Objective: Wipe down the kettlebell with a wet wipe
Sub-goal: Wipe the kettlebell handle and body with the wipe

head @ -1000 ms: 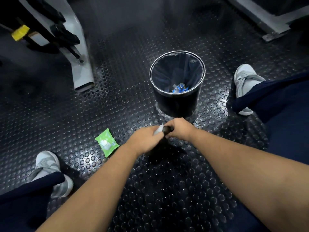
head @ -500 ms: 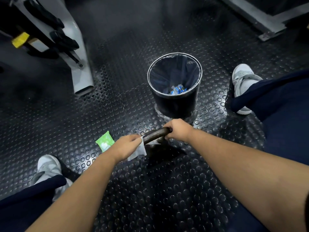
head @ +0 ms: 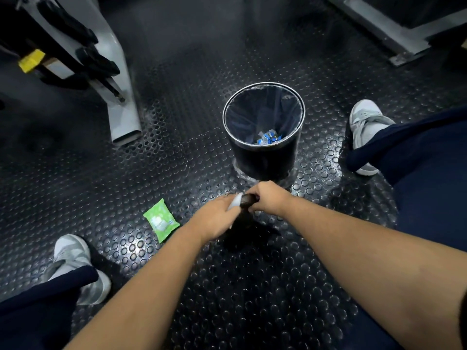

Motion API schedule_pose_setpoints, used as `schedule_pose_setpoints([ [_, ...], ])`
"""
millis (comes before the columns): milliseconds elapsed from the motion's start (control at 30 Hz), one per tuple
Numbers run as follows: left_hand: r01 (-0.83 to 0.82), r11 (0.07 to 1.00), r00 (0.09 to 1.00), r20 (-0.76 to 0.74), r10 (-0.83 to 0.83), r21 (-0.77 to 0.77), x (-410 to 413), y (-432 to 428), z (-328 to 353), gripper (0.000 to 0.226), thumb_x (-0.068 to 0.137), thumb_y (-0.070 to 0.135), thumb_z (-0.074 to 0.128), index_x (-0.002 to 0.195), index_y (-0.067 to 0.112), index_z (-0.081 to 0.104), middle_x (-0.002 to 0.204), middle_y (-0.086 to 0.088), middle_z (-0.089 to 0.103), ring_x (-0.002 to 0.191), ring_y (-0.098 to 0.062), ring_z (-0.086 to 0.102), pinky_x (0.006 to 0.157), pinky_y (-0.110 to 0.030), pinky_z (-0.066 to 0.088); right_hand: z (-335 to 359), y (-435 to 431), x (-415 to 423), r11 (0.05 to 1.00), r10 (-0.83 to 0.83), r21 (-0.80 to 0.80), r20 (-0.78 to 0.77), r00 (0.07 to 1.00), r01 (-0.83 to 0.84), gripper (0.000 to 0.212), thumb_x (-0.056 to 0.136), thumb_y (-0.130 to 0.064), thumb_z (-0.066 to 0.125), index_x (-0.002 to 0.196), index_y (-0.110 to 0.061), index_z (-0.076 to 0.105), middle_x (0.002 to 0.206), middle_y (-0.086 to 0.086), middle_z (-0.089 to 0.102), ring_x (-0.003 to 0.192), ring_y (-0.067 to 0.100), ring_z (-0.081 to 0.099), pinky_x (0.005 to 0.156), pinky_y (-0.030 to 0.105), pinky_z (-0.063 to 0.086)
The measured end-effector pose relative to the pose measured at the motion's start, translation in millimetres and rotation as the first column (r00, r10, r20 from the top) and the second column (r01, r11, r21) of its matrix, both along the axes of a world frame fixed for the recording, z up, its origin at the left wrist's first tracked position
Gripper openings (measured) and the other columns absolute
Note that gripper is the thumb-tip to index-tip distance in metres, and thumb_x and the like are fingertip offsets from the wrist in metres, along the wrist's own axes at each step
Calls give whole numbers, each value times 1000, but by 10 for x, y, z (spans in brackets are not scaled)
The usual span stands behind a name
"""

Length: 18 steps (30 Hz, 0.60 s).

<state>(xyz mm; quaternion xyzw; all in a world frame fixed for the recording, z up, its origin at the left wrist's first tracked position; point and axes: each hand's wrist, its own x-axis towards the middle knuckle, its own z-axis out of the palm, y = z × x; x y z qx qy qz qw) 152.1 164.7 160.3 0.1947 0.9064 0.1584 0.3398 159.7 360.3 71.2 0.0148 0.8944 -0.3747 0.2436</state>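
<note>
Head view: your kettlebell (head: 243,226) stands on the studded floor (head: 177,157) directly in front of you, just short of the bin (head: 265,162). Its dark body is mostly hidden under your hands. Only a short stretch of its handle (head: 249,200) shows, between the two hands. The handle's long axis runs across you, left to right, and the handle faces up.

Your right hand (head: 267,198) is wrapped round the right end of the handle, steadying it. Your left hand (head: 217,218) holds the wet wipe (head: 235,202) against the handle, fingers curled over it, almost touching the right hand.

Finding: the left hand has no room further right. The free run of handle lies to its left, so the next stroke is judged to go leftward along that axis. The wipe pack (head: 161,221) lies on the floor just left of the left hand.
</note>
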Motion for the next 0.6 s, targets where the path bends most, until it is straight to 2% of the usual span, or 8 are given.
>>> schedule_pose_setpoints([
  [100, -135, 991, 991, 20, 135, -16, -4, -330, 11, 41, 106, 33, 39, 142, 25, 58, 135, -2, 64, 121, -21, 58, 101, -32, 44, 9, 0, 2, 1000, 0, 7, 1, 1000, 0, 19, 76, -19, 85, 91, -25, 77, 84, -2, 75, 82, 16, 71, 80, 36, 58],
  [200, -209, 977, 975, 60, 212, -50, -13, -488, -3, 27, 106, 33, 40, 119, 22, 62, 121, -5, 62, 116, -24, 57, 100, -34, 42, 25, -2, 15, 1000, 4, 7, 16, 1000, -4, 15, 78, -17, 84, 88, -25, 75, 82, -1, 75, 80, 17, 72, 80, 37, 59],
  [300, -155, 986, 988, 0, 156, -56, -31, -352, -52, 29, 104, 35, 43, 117, 18, 63, 110, -3, 68, 106, -28, 64, 85, -34, 46, 87, -14, 25, 999, -10, 31, 52, 999, 8, 17, 80, -16, 83, 91, -26, 76, 84, 0, 76, 80, 17, 72, 78, 35, 59],
  [400, -47, 996, 994, -107, 39, -79, -69, -151, -64, 25, 106, 28, 47, 113, 17, 68, 90, -6, 72, 88, -28, 68, 70, -33, 48, 147, -99, 27, 988, -10, 156, 53, 999, 2, 25, 81, -19, 82, 103, -14, 72, 92, 5, 74, 88, 24, 71, 79, 32, 57],
  [433, -36, 996, 989, -144, 24, -76, -96, -108, -54, 24, 105, 27, 51, 114, 21, 72, 92, -5, 74, 89, -26, 69, 71, -32, 50, 202, -127, 41, 976, -23, 216, 90, 996, 3, 25, 82, -19, 79, 104, -11, 69, 92, 7, 73, 88, 26, 70, 78, 32, 56],
  [500, -64, 998, 977, -208, 57, -27, -148, -90, -5, 21, 101, 30, 60, 115, 30, 76, 99, 3, 78, 94, -20, 70, 81, -32, 55, 322, -157, 58, 958, -62, 285, 204, 977, 2, 11, 87, -13, 67, 95, -6, 68, 82, 9, 69, 76, 27, 68, 71, 34, 56],
  [567, -100, 992, 967, -229, 115, 75, -186, -75, 84, 18, 98, 36, 63, 110, 36, 77, 99, 11, 77, 93, -12, 70, 84, -32, 57, 406, -151, 66, 974, -140, 217, 363, 921, 63, 11, 88, -7, 59, 86, -3, 69, 78, 11, 72, 67, 28, 70, 67, 38, 61],
  [600, -116, 984, 964, -225, 144, 136, -205, -77, 134, 17, 97, 37, 65, 109, 36, 77, 100, 14, 77, 94, -9, 69, 86, -31, 56, 447, -156, 71, 980, -200, 113, 440, 876, 167, 15, 90, -6, 56, 88, -2, 70, 80, 12, 75, 67, 27, 72, 64, 37, 61],
])
